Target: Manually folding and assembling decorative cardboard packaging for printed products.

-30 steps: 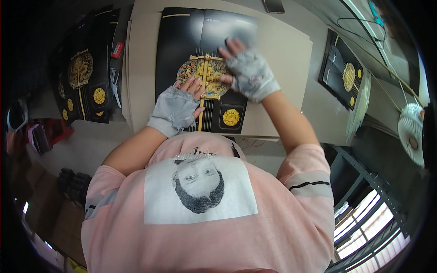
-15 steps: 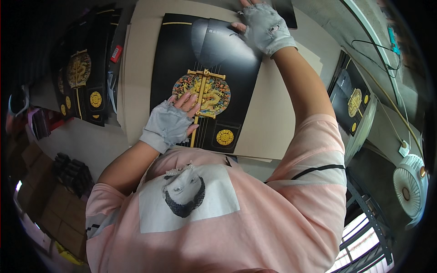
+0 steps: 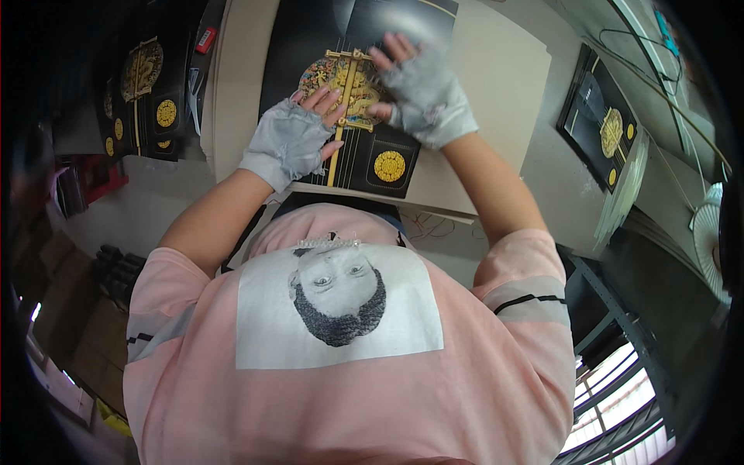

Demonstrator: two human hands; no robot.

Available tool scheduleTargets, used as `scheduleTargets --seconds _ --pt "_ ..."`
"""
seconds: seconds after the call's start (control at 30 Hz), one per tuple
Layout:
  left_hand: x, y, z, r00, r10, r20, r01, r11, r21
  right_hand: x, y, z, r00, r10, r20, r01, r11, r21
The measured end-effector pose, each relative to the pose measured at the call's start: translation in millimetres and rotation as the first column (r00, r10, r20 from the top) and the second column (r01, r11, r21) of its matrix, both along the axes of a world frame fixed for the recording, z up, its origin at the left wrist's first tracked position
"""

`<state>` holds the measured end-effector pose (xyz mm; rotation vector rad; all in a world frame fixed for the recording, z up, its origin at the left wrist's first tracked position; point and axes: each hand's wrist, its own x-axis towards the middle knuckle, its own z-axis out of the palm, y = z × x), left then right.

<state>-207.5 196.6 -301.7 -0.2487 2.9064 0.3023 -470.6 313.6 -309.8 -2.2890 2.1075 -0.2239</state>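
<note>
A glossy black printed sheet (image 3: 298, 43) with a gold bar, a colourful round dragon emblem and a smaller gold medallion lies in front of me. It rests on a stack of pale grey boards (image 3: 496, 70). My left hand (image 3: 291, 139), in a grey fingerless glove, lies spread on the sheet at the emblem's lower left edge. My right hand (image 3: 422, 93), gloved the same way, is over the sheet's right side beside the emblem, fingers apart and slightly blurred. Neither hand grips anything. The right hand covers part of the emblem; whether it touches the sheet I cannot tell.
More black-and-gold printed pieces (image 3: 167, 81) lie at the left, with a small red item (image 3: 205, 40) near them. Another black printed stack (image 3: 593, 116) sits at the right. A white fan (image 3: 709, 232) and hanging cables stand beyond it. Dark metal framing (image 3: 620, 310) is at lower right.
My right hand has come down from the sheet's far top edge to beside the emblem. The left hand stays spread by the emblem. The view has shifted, so the sheet appears higher.
</note>
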Motion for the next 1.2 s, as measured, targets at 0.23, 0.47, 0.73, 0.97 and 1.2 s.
scheduleTargets --seconds 0.23,0.47,0.73,0.97,1.2 --pt "8.6 2.5 -3.5 0.999 -0.005 -0.037 0.003 0.999 -0.049 110.6 90.1 27.1 0.983 -0.013 0.186 -0.037 0.964 0.263" --pt "10.6 0.4 -2.6 0.996 -0.018 -0.083 0.012 0.997 -0.072 163.9 146.3 13.5 0.953 -0.2 0.229 0.121 0.941 0.318" --pt "42.4 -28.5 -15.8 0.922 0.063 -0.383 -0.008 0.99 0.142 169.3 120.7 31.6 0.869 -0.458 0.186 0.449 0.889 0.09" --pt "83.4 -27.2 11.4 0.984 -0.169 -0.064 0.168 0.986 -0.024 182.0 61.9 42.7 0.956 -0.275 0.102 0.245 0.94 0.239" --pt "91.8 -19.9 2.0 0.99 -0.138 -0.025 0.138 0.99 -0.025 178.6 53.5 37.1 0.989 -0.116 0.089 0.088 0.958 0.272"
